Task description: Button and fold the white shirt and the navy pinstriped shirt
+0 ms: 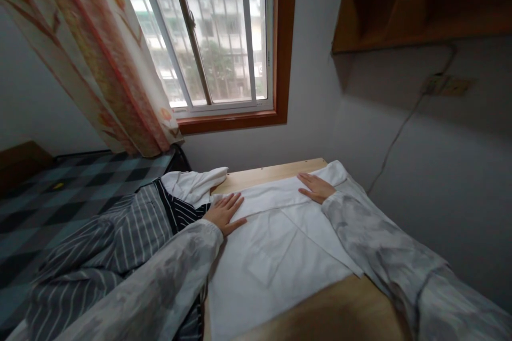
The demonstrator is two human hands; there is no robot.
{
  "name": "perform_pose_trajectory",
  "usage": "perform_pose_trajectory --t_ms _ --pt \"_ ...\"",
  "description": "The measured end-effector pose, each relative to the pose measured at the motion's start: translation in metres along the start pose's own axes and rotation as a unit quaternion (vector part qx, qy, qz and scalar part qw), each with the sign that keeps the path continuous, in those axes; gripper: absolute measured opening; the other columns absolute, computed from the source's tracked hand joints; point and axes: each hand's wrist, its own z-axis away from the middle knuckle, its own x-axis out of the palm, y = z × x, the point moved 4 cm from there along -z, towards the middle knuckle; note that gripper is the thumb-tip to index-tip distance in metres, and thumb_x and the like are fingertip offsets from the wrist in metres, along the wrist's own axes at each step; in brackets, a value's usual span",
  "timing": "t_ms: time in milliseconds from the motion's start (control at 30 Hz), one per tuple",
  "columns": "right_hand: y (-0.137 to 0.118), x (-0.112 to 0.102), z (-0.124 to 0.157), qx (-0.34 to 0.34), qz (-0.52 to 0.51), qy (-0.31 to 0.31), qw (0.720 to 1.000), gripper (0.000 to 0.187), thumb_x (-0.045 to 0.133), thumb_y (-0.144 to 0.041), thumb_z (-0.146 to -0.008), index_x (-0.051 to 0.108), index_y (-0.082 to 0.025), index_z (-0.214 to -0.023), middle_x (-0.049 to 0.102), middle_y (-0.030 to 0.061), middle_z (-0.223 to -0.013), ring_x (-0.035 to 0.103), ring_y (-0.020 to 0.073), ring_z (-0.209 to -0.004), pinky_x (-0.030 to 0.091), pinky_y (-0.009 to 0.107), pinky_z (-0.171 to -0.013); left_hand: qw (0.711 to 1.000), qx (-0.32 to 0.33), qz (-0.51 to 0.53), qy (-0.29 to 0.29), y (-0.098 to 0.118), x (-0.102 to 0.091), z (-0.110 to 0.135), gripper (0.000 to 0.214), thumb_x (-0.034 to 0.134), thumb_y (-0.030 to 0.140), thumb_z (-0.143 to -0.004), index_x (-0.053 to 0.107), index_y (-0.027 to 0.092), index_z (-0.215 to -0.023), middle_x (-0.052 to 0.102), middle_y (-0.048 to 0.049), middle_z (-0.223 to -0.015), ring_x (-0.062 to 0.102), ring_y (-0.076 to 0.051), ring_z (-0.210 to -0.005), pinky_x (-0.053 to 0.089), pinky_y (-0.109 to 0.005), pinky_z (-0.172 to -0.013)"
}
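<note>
A white cloth garment [276, 245] with folded layers lies spread over a light wooden board [276, 173]. My left hand [226, 213] rests flat on the garment's upper left part, fingers apart. On its upper right part lies my right hand [316, 187], also flat with the fingers stretched out. Neither hand grips anything. Just left of my left hand is a heap of grey and black striped clothing [136, 224], with a crumpled white cloth [196, 184] at its top.
A bed or table with a dark checked cover [100, 176] stands at the left. Behind it hangs a flowered curtain [116, 64] beside a window [216, 37]. On the right wall are a wooden shelf [384, 32], a socket [436, 84] and a hanging cord [394, 141].
</note>
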Motion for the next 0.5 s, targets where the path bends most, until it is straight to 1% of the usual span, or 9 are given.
perform_pose_trajectory --t_ms 100,167,200,233,300,367,433,500 --pt "0.051 -0.004 0.012 0.095 0.027 -0.006 0.995 0.082 0.026 -0.066 -0.108 0.033 -0.016 -0.173 0.031 0.014 -0.179 0.029 0.0304 -0.166 0.023 0.049 -0.136 0.999 -0.033 -0.006 0.001 -0.002 -0.002 0.004 0.099 0.034 0.088 -0.098 0.036 0.024 -0.173 0.028 -0.0128 -0.179 0.028 -0.039 -0.166 0.024 -0.056 -0.133" --pt "0.074 -0.007 0.019 0.143 0.043 0.0 0.989 0.082 0.028 -0.063 -0.108 0.033 -0.012 -0.172 0.03 0.0158 -0.179 0.027 0.0299 -0.167 0.02 0.047 -0.136 0.998 -0.058 -0.005 -0.004 0.001 -0.005 0.003 0.103 0.034 0.09 -0.096 0.037 0.022 -0.172 0.027 -0.0138 -0.18 0.028 -0.04 -0.166 0.022 -0.056 -0.133" --pt "0.082 -0.008 0.021 0.161 0.049 0.004 0.986 0.081 0.028 -0.061 -0.108 0.034 -0.011 -0.171 0.03 0.0167 -0.179 0.026 0.03 -0.167 0.018 0.049 -0.137 0.998 -0.069 -0.003 -0.008 0.004 -0.009 0.002 0.102 0.034 0.09 -0.096 0.039 0.021 -0.172 0.028 -0.014 -0.179 0.028 -0.04 -0.166 0.022 -0.055 -0.133" --pt "0.087 -0.008 0.023 0.175 0.053 0.008 0.983 0.081 0.029 -0.06 -0.108 0.035 -0.01 -0.17 0.03 0.0175 -0.179 0.026 0.0303 -0.167 0.017 0.051 -0.137 0.997 -0.079 -0.001 -0.012 0.006 -0.013 0.001 0.1 0.035 0.088 -0.097 0.041 0.021 -0.171 0.031 -0.0143 -0.179 0.029 -0.04 -0.165 0.023 -0.055 -0.132" --pt "0.092 -0.009 0.024 0.198 0.048 0.018 0.979 0.079 0.032 -0.06 -0.108 0.037 -0.01 -0.169 0.033 0.0184 -0.177 0.026 0.0315 -0.167 0.016 0.056 -0.136 0.995 -0.103 -0.004 -0.015 0.01 -0.025 -0.003 0.088 0.037 0.08 -0.101 0.05 0.021 -0.165 0.039 -0.0156 -0.175 0.036 -0.039 -0.162 0.027 -0.055 -0.13" --pt "0.093 -0.008 0.026 0.209 0.034 0.037 0.977 0.076 0.035 -0.06 -0.107 0.041 -0.012 -0.166 0.038 0.0188 -0.175 0.029 0.0326 -0.165 0.018 0.06 -0.134 0.991 -0.134 -0.023 -0.006 0.011 -0.04 -0.005 0.071 0.042 0.067 -0.104 0.062 0.02 -0.153 0.052 -0.0181 -0.166 0.048 -0.039 -0.153 0.03 -0.056 -0.128" --pt "0.093 -0.009 0.03 0.207 0.025 0.077 0.975 0.072 0.038 -0.057 -0.106 0.046 -0.013 -0.163 0.041 0.0185 -0.174 0.031 0.0327 -0.164 0.021 0.06 -0.133 0.984 -0.172 -0.048 0.016 0.008 -0.055 -0.005 0.055 0.05 0.057 -0.102 0.071 0.017 -0.134 0.066 -0.021 -0.149 0.059 -0.039 -0.139 0.036 -0.057 -0.123" --pt "0.099 -0.013 0.041 0.213 0.03 0.144 0.966 0.07 0.041 -0.055 -0.105 0.048 -0.013 -0.161 0.042 0.0194 -0.173 0.034 0.0334 -0.163 0.024 0.058 -0.132 0.977 -0.199 -0.058 0.043 0.003 -0.067 -0.004 0.044 0.057 0.051 -0.099 0.073 0.016 -0.12 0.072 -0.0221 -0.133 0.064 -0.039 -0.128 0.043 -0.054 -0.116"
